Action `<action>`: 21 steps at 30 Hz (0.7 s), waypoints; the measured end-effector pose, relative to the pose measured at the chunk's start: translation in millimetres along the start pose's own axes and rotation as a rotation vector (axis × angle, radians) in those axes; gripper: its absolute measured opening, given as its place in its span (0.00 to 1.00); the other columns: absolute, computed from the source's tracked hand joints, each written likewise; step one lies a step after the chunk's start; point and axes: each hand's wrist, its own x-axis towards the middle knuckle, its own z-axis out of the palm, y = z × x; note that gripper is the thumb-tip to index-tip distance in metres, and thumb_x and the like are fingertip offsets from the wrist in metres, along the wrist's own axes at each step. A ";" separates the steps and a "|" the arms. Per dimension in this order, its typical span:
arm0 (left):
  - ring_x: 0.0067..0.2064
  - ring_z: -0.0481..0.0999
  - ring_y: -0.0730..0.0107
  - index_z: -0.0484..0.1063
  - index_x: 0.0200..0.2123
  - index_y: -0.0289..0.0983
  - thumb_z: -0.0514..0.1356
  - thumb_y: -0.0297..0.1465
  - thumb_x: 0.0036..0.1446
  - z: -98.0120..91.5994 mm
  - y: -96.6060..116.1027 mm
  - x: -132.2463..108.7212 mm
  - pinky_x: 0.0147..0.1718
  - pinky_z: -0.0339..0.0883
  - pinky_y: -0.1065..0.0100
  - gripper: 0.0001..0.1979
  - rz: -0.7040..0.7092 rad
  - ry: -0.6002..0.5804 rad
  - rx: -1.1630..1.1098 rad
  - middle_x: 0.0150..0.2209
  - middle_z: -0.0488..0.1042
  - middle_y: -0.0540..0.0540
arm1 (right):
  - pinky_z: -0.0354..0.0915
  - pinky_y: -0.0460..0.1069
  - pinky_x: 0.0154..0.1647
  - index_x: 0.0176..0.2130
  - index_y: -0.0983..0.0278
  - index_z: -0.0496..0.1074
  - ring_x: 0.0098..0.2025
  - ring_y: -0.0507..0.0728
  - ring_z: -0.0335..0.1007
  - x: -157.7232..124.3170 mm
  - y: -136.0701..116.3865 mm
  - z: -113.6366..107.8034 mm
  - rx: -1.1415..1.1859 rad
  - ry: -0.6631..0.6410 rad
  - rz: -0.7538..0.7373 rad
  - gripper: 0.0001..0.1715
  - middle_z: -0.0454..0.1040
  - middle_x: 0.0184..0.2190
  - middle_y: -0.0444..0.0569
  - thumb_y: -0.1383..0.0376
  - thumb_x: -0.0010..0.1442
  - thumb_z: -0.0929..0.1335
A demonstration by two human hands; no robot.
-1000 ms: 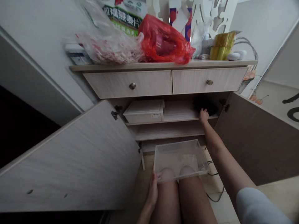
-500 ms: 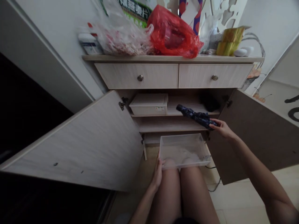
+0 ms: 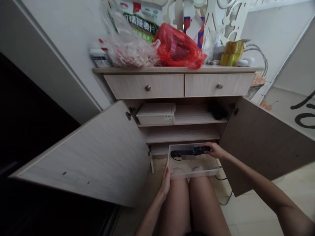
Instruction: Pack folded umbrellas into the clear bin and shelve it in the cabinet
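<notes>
On my knees rests a clear plastic box [image 3: 204, 172], its top uncovered. My left hand [image 3: 166, 182] is closed on the box's left side, with the fingers partly behind the wall. A dark blue patterned folding umbrella [image 3: 188, 152], with a thin wrist strap at its left end, lies lengthwise along the far side of the box. Around the umbrella's right end, near the box's back right corner, the fingers of my right hand [image 3: 213, 150] are closed. Part of the umbrella is blurred by pixels.
Ahead stands a cabinet with its left door [image 3: 98, 157] and right door [image 3: 265, 141] swung out on both sides. A white lidded box [image 3: 156, 114] and a dark item [image 3: 218, 110] sit on its upper shelf. Bags, including a red plastic bag [image 3: 179, 46], and tape rolls [image 3: 231, 53] crowd the top.
My right hand has brought the umbrella down and left, from above the box into it. The left hand keeps its hold on the box. The view has shifted slightly.
</notes>
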 end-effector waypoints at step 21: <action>0.64 0.66 0.50 0.70 0.59 0.38 0.50 0.60 0.56 -3.6 -16.6 7.8 0.66 0.53 0.53 0.39 -0.076 0.050 -0.005 0.60 0.71 0.38 | 0.66 0.56 0.46 0.54 0.72 0.72 0.49 0.66 0.70 120.3 72.3 -112.6 -0.633 0.630 0.717 0.22 0.72 0.48 0.69 0.61 0.65 0.66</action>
